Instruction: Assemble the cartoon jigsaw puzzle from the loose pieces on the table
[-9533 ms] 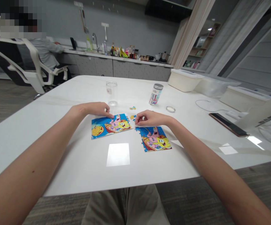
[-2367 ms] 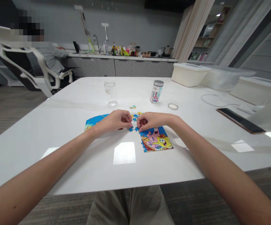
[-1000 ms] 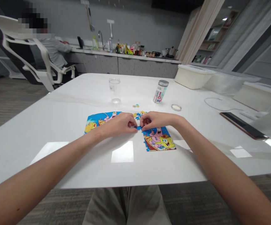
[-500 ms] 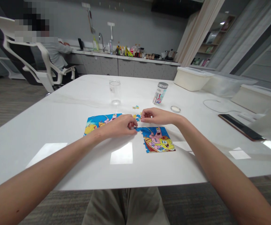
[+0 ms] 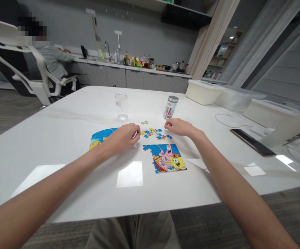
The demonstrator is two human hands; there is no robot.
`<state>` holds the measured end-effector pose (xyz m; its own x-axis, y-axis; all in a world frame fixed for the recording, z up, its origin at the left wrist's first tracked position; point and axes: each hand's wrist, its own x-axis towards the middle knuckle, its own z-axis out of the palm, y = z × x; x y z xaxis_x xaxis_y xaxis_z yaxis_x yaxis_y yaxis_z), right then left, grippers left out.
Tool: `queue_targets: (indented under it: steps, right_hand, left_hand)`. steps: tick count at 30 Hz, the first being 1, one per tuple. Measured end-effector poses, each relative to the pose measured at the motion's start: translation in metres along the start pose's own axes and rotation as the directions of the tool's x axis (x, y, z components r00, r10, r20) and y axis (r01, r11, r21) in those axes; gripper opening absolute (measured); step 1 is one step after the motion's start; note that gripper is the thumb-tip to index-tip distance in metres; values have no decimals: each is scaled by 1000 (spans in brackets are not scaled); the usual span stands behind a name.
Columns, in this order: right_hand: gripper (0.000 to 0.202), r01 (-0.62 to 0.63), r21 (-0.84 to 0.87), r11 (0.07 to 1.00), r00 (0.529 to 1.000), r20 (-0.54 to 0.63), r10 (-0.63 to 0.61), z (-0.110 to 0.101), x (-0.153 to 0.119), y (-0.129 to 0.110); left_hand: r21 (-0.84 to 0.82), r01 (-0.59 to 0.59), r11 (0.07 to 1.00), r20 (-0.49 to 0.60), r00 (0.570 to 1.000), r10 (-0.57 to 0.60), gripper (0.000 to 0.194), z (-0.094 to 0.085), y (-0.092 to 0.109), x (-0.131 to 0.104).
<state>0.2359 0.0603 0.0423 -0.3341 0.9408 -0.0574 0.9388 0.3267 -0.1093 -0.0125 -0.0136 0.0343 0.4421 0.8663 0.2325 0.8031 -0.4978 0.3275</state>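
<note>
A partly joined cartoon puzzle (image 5: pixel 169 159) lies flat on the white table, its left edge uneven. Behind it are several loose blue and yellow pieces (image 5: pixel 156 133), with a small group (image 5: pixel 144 122) farther back. My left hand (image 5: pixel 129 134) is left of the loose pieces, fingers curled, over the right part of a picture sheet (image 5: pixel 100 136); whether it holds anything is hidden. To the right of the pieces, my right hand (image 5: pixel 177 126) has its fingers bent together, and what they hold, if anything, is too small to make out.
Behind the pieces stand a clear jar (image 5: pixel 121 106) and a printed canister (image 5: pixel 170 108). Storage boxes (image 5: pixel 203 92), a cable and a dark phone (image 5: pixel 252 142) are on the right. A person sits in a white chair (image 5: pixel 38 76) at the back left.
Both hands have moved apart, the left one leftward and the right one away from the loose pieces, uncovering more of them. The view has shifted slightly.
</note>
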Motion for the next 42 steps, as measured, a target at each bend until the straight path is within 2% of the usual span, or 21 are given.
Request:
queue_targets:
  steps: [2, 5, 11, 18, 21, 24, 27, 29, 33, 37, 42]
  right_hand:
    - [25, 10, 7, 1000, 1000, 17, -10, 1, 1, 2]
    - [21, 60, 46, 997, 998, 11, -60, 5, 4, 4]
    - [19, 191, 115, 975, 981, -37, -188, 15, 12, 1]
    - [14, 160, 282, 946, 987, -47, -153, 18, 13, 0]
    - [12, 166, 407, 898, 986, -73, -149, 17, 11, -4]
    - [14, 161, 631, 759, 981, -19, -192, 16, 7, -17]
    - [14, 133, 780, 611, 960, 52, -276, 16, 1, -35]
    - [14, 133, 810, 572, 951, 59, -304, 16, -3, -46]
    - [15, 127, 815, 566, 947, 69, -313, 15, -9, -59]
    - [15, 157, 786, 597, 932, 83, -353, 10, -12, -58]
    - [17, 336, 629, 701, 856, 108, -506, 5, -13, -47]
  left_hand:
    - [124, 14, 992, 26, 1000, -17, 23, 0, 0, -1]
    - [204, 31, 978, 63, 997, -45, 22, 2, 0, -2]
    - [204, 32, 978, 47, 998, -43, 19, 5, 1, -1]
    - [216, 43, 975, 56, 997, -56, 20, 6, -1, -1]
    - [116, 59, 991, 53, 996, -65, 20, 6, -1, 0]
    - [-126, 97, 987, 50, 995, -92, 20, 4, 0, 2]
    - [-379, 147, 914, 106, 988, -115, 25, 3, -1, 3]
    - [-487, 159, 859, 164, 982, -89, 28, 3, -3, 4]
    - [-572, 169, 802, 208, 976, -57, 26, 3, -7, 5]
    - [-573, 187, 798, 234, 970, -60, 25, 1, -10, 6]
    - [-488, 229, 843, 281, 955, -97, 21, -2, -11, 4]
